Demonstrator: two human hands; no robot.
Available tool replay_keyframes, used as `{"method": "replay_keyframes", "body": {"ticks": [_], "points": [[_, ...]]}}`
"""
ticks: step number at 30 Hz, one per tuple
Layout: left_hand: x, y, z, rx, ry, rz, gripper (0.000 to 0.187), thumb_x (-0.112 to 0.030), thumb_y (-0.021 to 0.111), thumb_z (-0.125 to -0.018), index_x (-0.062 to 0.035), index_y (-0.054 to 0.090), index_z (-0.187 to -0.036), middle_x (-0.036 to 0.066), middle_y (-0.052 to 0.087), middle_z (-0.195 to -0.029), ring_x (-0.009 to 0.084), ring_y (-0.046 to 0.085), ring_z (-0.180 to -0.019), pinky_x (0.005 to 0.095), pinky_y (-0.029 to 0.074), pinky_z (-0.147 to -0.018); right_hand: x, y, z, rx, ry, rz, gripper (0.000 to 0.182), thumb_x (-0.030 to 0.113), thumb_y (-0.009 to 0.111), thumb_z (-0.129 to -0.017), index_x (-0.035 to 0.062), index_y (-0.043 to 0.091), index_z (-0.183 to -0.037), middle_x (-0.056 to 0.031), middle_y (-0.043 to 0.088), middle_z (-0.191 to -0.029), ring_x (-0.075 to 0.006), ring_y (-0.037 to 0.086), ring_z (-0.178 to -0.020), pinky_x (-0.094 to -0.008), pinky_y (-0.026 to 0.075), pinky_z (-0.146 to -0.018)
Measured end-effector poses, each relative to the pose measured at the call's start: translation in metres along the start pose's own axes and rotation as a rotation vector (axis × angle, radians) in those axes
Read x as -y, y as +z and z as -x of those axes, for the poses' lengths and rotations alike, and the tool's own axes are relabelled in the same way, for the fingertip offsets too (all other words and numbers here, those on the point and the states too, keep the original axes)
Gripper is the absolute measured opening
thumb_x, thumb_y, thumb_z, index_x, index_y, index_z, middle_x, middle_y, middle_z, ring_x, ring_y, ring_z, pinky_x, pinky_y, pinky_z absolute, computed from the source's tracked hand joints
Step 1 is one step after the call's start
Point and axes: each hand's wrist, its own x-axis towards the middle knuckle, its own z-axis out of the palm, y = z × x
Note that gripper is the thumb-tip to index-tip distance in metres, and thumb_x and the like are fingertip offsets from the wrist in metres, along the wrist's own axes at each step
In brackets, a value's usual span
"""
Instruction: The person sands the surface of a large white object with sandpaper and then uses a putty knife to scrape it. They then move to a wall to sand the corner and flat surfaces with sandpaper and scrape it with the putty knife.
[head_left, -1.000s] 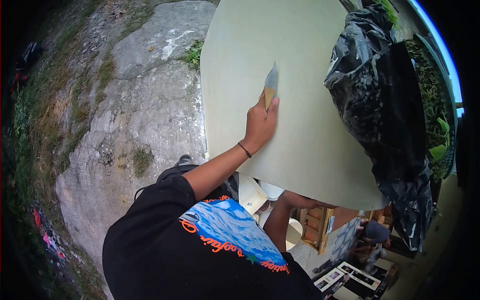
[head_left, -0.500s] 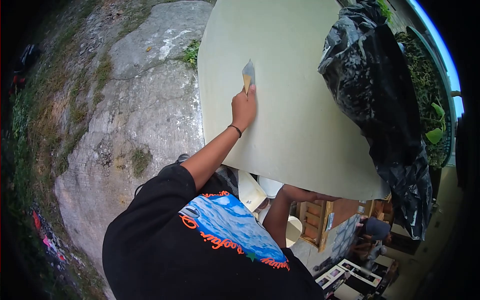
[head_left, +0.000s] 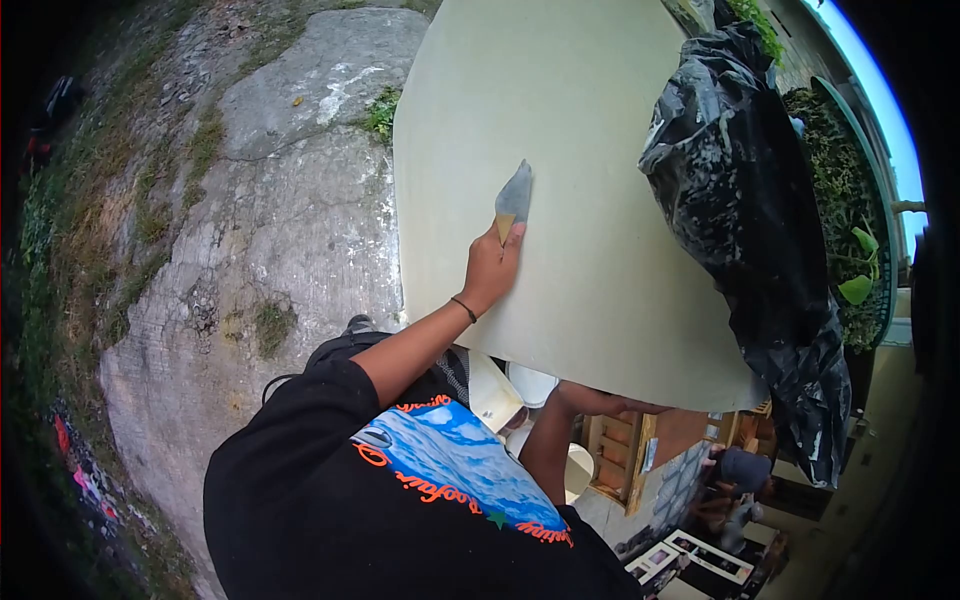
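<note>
My left hand [head_left: 493, 268] is closed around a putty knife [head_left: 515, 195] with a grey blade and a tan part at its base. The blade points away from me and lies over a large pale grey-green board [head_left: 600, 200]; whether it presses on the surface is hard to tell. A dark band circles my left wrist. Low down, my right hand [head_left: 605, 402] is at the board's near edge, touching it, with its fingers mostly hidden beneath. Below that edge are a white bucket [head_left: 532, 384] and a cream container [head_left: 578, 470].
Crumpled black plastic sheeting [head_left: 740, 200] hangs along the board's right side. Rough concrete [head_left: 250, 240] with grass patches lies to the left. Plants [head_left: 845, 200] grow at the far right. A wooden frame [head_left: 620, 445] and people [head_left: 740, 475] appear at lower right.
My left hand and the putty knife have drawn back toward my body and slightly right across the board. My right hand stays by the near edge. The view has shifted a little.
</note>
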Motion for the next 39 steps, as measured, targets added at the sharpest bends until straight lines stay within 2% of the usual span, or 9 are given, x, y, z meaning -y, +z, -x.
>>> {"method": "replay_keyframes", "body": {"ticks": [3, 9, 13, 18, 22, 27, 32, 38, 39], "points": [[0.023, -0.004, -0.034, 0.086, -0.339, -0.111, 0.045, -0.036, 0.036, -0.092, 0.0047, 0.051, -0.081, 0.013, 0.046, -0.051, 0.0259, 0.045, -0.046, 0.0373, 0.038, -0.049, 0.000, 0.000, 0.002, 0.015, -0.030, 0.072, 0.061, 0.038, 0.024, -0.092, 0.0001, 0.005, -0.136, -0.0186, 0.011, -0.140, -0.0284, 0.016, -0.130, -0.0355, 0.016, -0.107], [-0.035, 0.010, -0.020, -0.060, 0.077, 0.051, 0.042, -0.030, 0.038, -0.093, 0.0031, 0.047, -0.116, 0.011, 0.042, -0.049, 0.0212, 0.042, -0.043, 0.0346, 0.037, -0.047, -0.011, -0.003, 0.003, -0.012, 0.155, -0.209, 0.062, 0.043, 0.019, -0.091, 0.0029, 0.004, -0.137, -0.0146, 0.012, -0.141, -0.0235, 0.018, -0.130, -0.0366, 0.017, -0.106], [-0.022, 0.006, -0.052, 0.070, -0.157, -0.016, 0.045, -0.028, 0.039, -0.092, 0.0061, 0.042, -0.121, 0.011, 0.042, -0.049, 0.0230, 0.045, -0.043, 0.0344, 0.038, -0.047, 0.000, 0.000, -0.002, 0.012, 0.025, 0.026, 0.062, 0.041, 0.023, -0.091, 0.0011, 0.006, -0.135, -0.0168, 0.014, -0.139, -0.0262, 0.021, -0.128, -0.0385, 0.019, -0.105], [-0.033, 0.012, -0.024, -0.122, 0.283, 0.053, 0.047, -0.028, 0.039, -0.092, 0.0080, 0.040, -0.122, 0.017, 0.052, -0.057, 0.0273, 0.053, -0.049, 0.0351, 0.043, -0.053, 0.000, -0.003, 0.001, 0.024, -0.150, 0.254, 0.062, 0.036, 0.035, -0.089, -0.0028, 0.012, -0.132, -0.0226, 0.022, -0.134, -0.0333, 0.028, -0.124, -0.0431, 0.024, -0.103], [-0.031, 0.009, -0.044, 0.073, 0.060, -0.008, 0.046, -0.029, 0.040, -0.092, 0.0052, 0.041, -0.123, 0.018, 0.053, -0.059, 0.0264, 0.053, -0.049, 0.0336, 0.043, -0.052, 0.006, 0.000, -0.004, 0.011, -0.441, 0.580, 0.061, 0.032, 0.044, -0.088, -0.0059, 0.017, -0.128, -0.0273, 0.028, -0.130, -0.0390, 0.034, -0.121, -0.0467, 0.028, -0.101], [-0.062, 0.016, -0.009, -0.234, 0.570, 0.021, 0.043, -0.021, 0.047, -0.089, 0.0069, 0.041, -0.121, 0.027, 0.059, -0.086, 0.0288, 0.058, -0.056, 0.0335, 0.047, -0.056, 0.011, 0.003, -0.003, -0.021, -0.574, 0.727, 0.064, 0.030, 0.051, -0.087, -0.0081, 0.019, -0.127, -0.0296, 0.033, -0.126, -0.0425, 0.039, -0.117, -0.0490, 0.031, -0.099], [-0.033, 0.018, -0.043, -0.002, 0.175, 0.017, 0.045, -0.028, 0.040, -0.093, 0.0074, 0.042, -0.121, 0.014, 0.046, -0.053, 0.0250, 0.048, -0.047, 0.0343, 0.040, -0.047, -0.024, -0.016, 0.022, -0.023, -0.691, 0.847, 0.063, 0.030, 0.053, -0.086, -0.0074, 0.023, -0.126, -0.0275, 0.035, -0.126, -0.0379, 0.043, -0.114, -0.0478, 0.035, -0.096], [-0.050, -0.002, 0.006, 0.075, 0.177, 0.008, 0.042, -0.018, 0.046, -0.089, 0.0054, 0.040, -0.124, 0.027, 0.046, -0.115, 0.0315, 0.053, -0.101, 0.0330, 0.046, -0.079, 0.011, -0.001, 0.011, -0.001, -0.061, 0.217, 0.062, 0.035, 0.051, -0.086, -0.0070, 0.028, -0.126, -0.0259, 0.037, -0.125, -0.0383, 0.044, -0.113, -0.0434, 0.033, -0.097], [-0.054, -0.004, -0.003, 0.093, 0.076, -0.004, 0.042, -0.019, 0.045, -0.089, 0.0065, 0.040, -0.123, 0.028, 0.049, -0.109, 0.0320, 0.056, -0.093, 0.0338, 0.047, -0.075, 0.027, 0.005, -0.001, 0.031, -0.015, 0.202, 0.066, 0.036, 0.049, -0.087, -0.0078, 0.023, -0.128, -0.0266, 0.032, -0.129, -0.0387, 0.038, -0.118, -0.0427, 0.029, -0.100]]}}
